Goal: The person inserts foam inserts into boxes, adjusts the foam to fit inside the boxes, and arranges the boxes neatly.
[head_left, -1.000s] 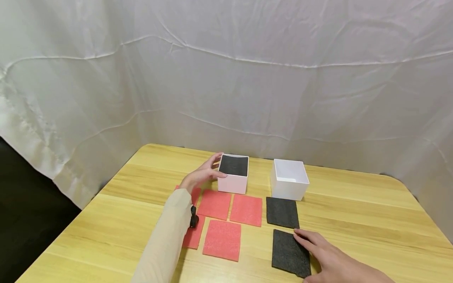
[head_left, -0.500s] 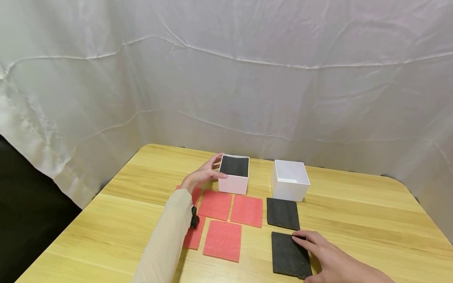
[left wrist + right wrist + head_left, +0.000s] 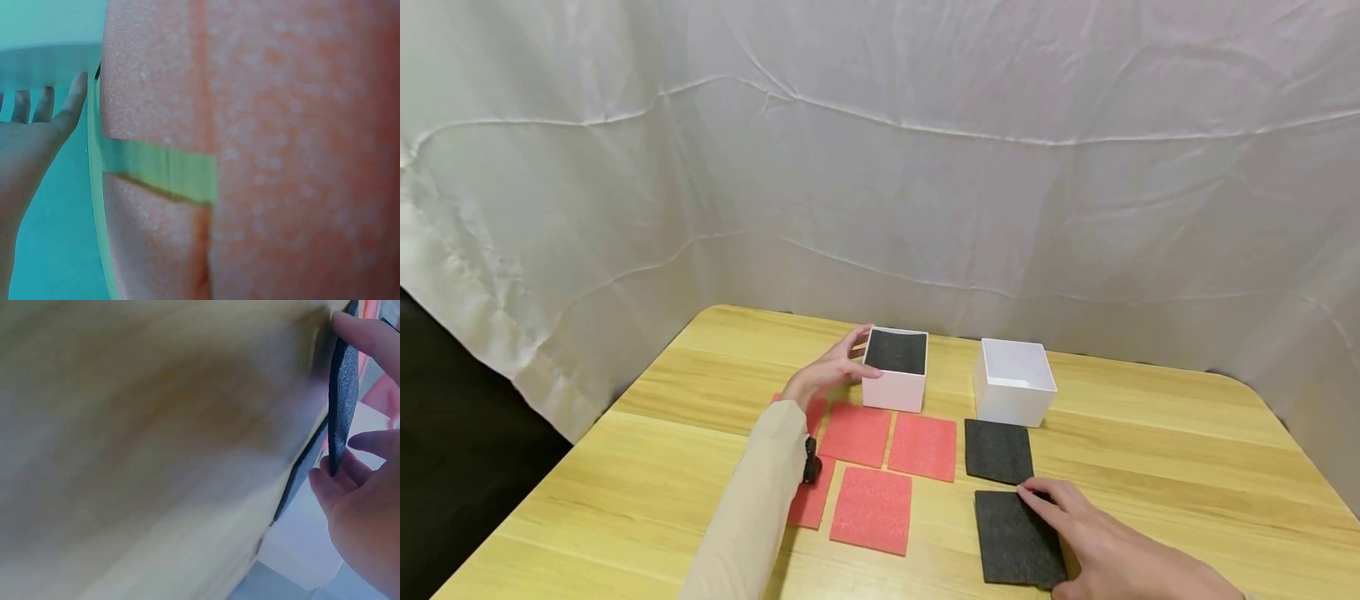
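Resting against the side of a white box (image 3: 895, 379) on a wooden desk (image 3: 1150, 467), the left hand (image 3: 827, 372) has relaxed, nearly straight fingers and has not moved since the earlier frames. That box holds a black foam sheet. A second white box (image 3: 1013, 381) stands to its right. Red foam squares (image 3: 871, 508) lie in front of the first box. The right hand (image 3: 1105, 546) pinches the near black foam pad (image 3: 1017, 537) at its edge, thumb under it; half a second ago its fingers lay flatter and lower on the pad. Another black pad (image 3: 997, 451) lies just beyond.
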